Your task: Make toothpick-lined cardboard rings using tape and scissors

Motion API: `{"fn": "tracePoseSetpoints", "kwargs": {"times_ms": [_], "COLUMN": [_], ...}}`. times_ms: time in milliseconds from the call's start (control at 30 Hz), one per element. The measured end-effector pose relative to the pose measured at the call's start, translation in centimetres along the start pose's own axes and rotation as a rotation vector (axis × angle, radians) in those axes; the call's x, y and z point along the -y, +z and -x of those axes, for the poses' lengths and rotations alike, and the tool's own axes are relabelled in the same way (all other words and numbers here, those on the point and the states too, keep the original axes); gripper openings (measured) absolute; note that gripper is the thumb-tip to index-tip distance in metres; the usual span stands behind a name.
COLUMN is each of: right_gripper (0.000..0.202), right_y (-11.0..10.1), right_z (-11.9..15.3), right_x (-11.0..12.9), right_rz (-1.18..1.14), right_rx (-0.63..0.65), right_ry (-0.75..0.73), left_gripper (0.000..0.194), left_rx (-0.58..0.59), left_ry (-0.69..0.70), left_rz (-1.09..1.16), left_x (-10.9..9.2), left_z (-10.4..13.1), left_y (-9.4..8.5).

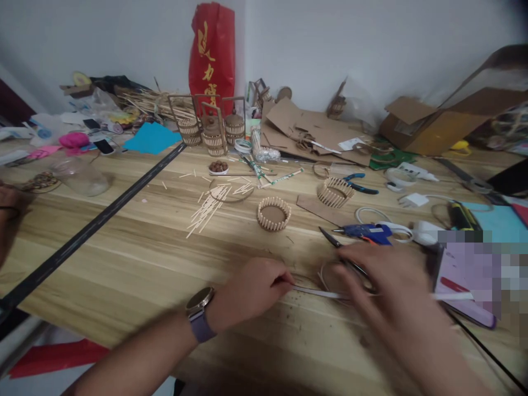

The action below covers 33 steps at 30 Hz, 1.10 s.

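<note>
My left hand [258,289], with a watch [201,298] on its wrist, pinches one end of a thin pale strip [315,291]. The strip runs right along the table, passes behind my right hand and shows again on its far side. My right hand [383,291] is blurred and hovers over a dark curved tool [329,237]. Part of that tool shows between thumb and forefinger; whether they grip it is unclear. A thin ring [324,278] lies partly hidden by the right hand. Ahead stands a round base edged with short sticks [274,214].
Loose sticks [206,212] lie left of centre, with a second stick-edged ring [335,192], blue-handled pliers [358,184] and a blue glue gun [363,232] to the right. Small finished buckets [214,137] stand behind. Another person's hand [10,209] shows at the left edge.
</note>
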State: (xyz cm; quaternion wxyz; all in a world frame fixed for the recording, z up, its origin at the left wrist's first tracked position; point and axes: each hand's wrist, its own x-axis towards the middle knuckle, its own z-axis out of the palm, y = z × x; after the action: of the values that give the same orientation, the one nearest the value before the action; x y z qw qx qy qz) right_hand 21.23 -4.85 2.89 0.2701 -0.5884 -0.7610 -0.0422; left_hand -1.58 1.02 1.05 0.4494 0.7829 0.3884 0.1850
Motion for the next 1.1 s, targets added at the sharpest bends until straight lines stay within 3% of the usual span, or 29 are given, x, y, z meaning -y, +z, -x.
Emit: {"fn": "tracePoseSetpoints", "kwargs": {"times_ms": [33, 100, 233, 400, 567, 833, 1000, 1100], "right_gripper": [0.026, 0.027, 0.028, 0.036, 0.035, 0.027, 0.03, 0.03], "right_y": [0.8, 2.3, 3.6, 2.7, 3.1, 4.5, 4.3, 3.3], "right_z": [-0.3, -0.3, -0.1, -0.4, -0.5, 1.0, 0.9, 0.4], "right_x": [1.4, 3.2, 3.4, 3.0, 3.4, 3.8, 3.9, 1.3], "right_rz": [-0.008, -0.083, -0.226, -0.393, -0.443, -0.499, -0.642, -0.513], "right_rx": [0.078, 0.22, 0.361, 0.379, 0.355, 0.273, 0.405, 0.475], "right_ry": [-0.097, -0.123, 0.08, 0.262, 0.293, 0.297, 0.418, 0.348], "left_gripper": [0.015, 0.014, 0.016, 0.022, 0.024, 0.011, 0.014, 0.015], "left_rx": [0.008, 0.009, -0.015, -0.191, -0.009, -0.045, -0.031, -0.022], "left_ry": [-0.005, -0.024, -0.079, -0.171, -0.203, -0.209, -0.215, -0.218], "left_rz": [-0.009, -0.009, 0.124, 0.42, 0.606, 0.63, 0.754, 0.807], "left_x": [-0.1, -0.2, 0.4, 1.9, 1.5, 1.4, 1.4, 1.2], "left_z": [0.0, 0.0, -0.2, -0.7, -0.3, 0.0, 0.0, 0.0], "left_y": [0.0, 0.0, -0.3, -0.8, 0.3, 2.1, 2.4, 2.2]}}
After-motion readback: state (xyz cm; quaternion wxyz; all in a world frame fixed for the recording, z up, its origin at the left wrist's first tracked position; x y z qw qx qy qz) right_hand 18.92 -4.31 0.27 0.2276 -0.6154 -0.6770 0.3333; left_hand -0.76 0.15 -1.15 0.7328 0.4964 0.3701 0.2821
